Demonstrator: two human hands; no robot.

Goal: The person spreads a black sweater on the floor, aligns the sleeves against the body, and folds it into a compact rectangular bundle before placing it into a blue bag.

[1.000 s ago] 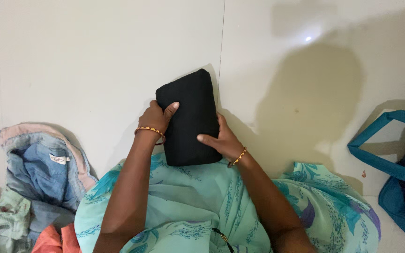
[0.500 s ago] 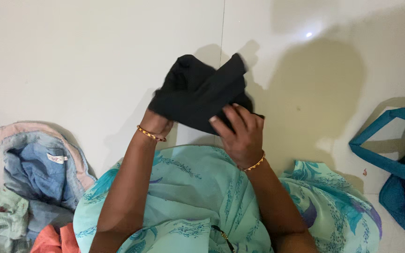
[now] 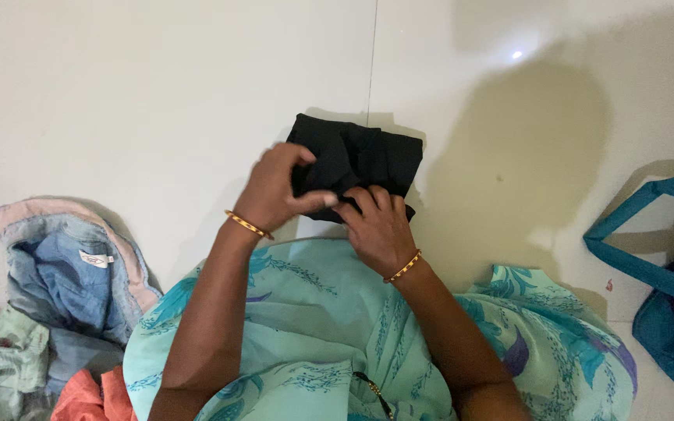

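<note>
Between our fingers sits the black cloth [image 3: 356,160], now a small flat bundle on the floor [image 3: 157,93]. A moment ago it flapped open in the air. Our left hand [image 3: 274,191] and right hand [image 3: 376,226] pinch its near edge, so the folding looks nearly done.

Single head view, looking steeply down, close above lap
</note>
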